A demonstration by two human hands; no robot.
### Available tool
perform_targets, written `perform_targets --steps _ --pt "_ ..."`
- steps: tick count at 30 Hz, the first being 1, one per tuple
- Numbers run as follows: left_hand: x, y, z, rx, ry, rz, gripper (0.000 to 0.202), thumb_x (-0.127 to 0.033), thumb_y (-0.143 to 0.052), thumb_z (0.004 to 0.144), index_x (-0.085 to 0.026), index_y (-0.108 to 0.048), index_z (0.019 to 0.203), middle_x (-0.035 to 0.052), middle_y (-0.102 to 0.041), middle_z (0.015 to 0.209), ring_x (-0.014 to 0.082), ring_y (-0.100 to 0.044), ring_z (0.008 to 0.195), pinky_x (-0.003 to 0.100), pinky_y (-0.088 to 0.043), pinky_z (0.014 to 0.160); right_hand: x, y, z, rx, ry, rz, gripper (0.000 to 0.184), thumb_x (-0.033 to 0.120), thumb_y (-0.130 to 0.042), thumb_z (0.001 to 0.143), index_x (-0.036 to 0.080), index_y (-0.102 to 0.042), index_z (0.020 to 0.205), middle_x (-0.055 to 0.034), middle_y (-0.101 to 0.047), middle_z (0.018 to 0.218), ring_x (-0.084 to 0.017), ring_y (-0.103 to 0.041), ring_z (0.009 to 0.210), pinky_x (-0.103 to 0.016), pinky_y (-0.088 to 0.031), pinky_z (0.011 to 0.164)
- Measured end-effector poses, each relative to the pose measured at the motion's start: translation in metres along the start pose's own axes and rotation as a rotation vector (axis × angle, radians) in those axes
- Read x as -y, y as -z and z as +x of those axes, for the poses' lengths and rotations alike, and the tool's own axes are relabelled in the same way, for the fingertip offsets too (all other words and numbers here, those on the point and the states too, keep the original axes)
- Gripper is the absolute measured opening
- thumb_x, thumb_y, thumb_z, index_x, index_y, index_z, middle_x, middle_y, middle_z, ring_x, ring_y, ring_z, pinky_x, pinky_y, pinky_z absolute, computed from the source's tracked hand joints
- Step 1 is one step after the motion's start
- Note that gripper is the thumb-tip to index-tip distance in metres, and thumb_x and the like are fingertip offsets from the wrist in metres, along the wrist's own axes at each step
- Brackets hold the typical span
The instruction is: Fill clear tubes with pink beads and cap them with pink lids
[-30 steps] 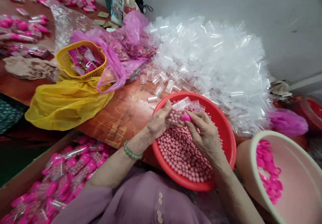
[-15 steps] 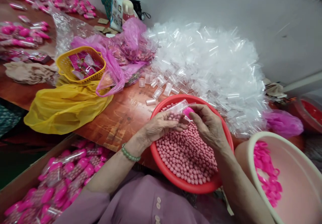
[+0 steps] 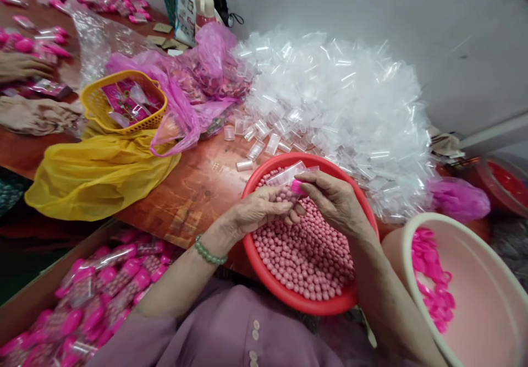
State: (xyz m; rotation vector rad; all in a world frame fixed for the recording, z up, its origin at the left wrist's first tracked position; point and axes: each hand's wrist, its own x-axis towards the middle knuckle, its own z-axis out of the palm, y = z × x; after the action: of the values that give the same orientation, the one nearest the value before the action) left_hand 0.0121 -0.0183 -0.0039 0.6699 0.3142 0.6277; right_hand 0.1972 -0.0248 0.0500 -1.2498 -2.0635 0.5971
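Observation:
My left hand (image 3: 253, 213) holds a clear plastic tube (image 3: 284, 195) with pink balls inside, its fingers curled around it. A second clear tube (image 3: 287, 173) shows just above those fingers; whether the same hand grips it is hard to make out. At the right end of the filled tube, my right hand (image 3: 336, 199) pinches a bright pink cap (image 3: 296, 186) between thumb and fingers. Both hands are over a red basin (image 3: 299, 305) full of loose pink balls (image 3: 305, 268).
Behind the basin rises a heap of clear tubes (image 3: 338, 92). A cream bucket (image 3: 474, 257) at right holds pink caps (image 3: 433, 279). Filled capped tubes (image 3: 99, 295) lie in a box at lower left. A yellow basket (image 3: 124, 103) and another person's hand (image 3: 25, 67) are farther left.
The pink cap in my right hand has moved slightly left and sits closer against the tube's end. Another person's hand has come into view at the left edge. The view has shifted a little.

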Motion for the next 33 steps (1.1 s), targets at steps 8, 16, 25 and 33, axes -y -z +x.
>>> perform_targets --steps 8,16,25,33 --pt "-0.001 -0.002 -0.001 -0.053 -0.015 0.034 0.026 -0.027 -0.076 0.077 -0.008 -0.067 0.093 0.0108 -0.071 0.089 0.0125 -0.067 0.073 0.022 -0.053 0.07 0.005 0.028 -0.004 0.164 0.11 -0.235 0.019 0.024 -0.056 0.093 0.02 -0.072 0.103 -0.0069 -0.074 0.094 -0.018 -0.069 0.084 -0.03 -0.055 0.076" --pt "-0.001 -0.003 0.0 -0.098 -0.02 0.019 0.028 -0.026 -0.077 0.076 -0.009 -0.066 0.095 0.0098 -0.071 0.091 0.0135 -0.069 0.073 0.023 -0.054 0.07 0.005 0.02 -0.002 -0.064 -0.003 -0.121 0.018 0.026 -0.059 0.091 0.022 -0.072 0.103 -0.006 -0.075 0.097 -0.02 -0.071 0.086 -0.034 -0.056 0.079" --pt "0.001 -0.003 -0.001 -0.092 -0.023 0.064 0.026 -0.028 -0.075 0.078 -0.009 -0.064 0.093 0.0061 -0.07 0.082 0.0112 -0.067 0.072 0.021 -0.051 0.072 -0.001 0.015 -0.001 0.136 0.016 -0.063 0.019 0.028 -0.057 0.093 0.019 -0.072 0.102 -0.0046 -0.074 0.088 -0.016 -0.068 0.078 -0.029 -0.054 0.073" --pt "0.002 -0.004 0.0 -0.032 0.018 0.158 0.028 -0.037 -0.072 0.082 -0.011 -0.064 0.089 0.0061 -0.068 0.085 0.0113 -0.065 0.073 0.022 -0.048 0.07 0.014 0.033 0.011 0.372 0.127 -0.263 0.023 0.026 -0.051 0.094 0.021 -0.074 0.095 -0.0069 -0.074 0.09 -0.018 -0.067 0.078 -0.031 -0.051 0.071"
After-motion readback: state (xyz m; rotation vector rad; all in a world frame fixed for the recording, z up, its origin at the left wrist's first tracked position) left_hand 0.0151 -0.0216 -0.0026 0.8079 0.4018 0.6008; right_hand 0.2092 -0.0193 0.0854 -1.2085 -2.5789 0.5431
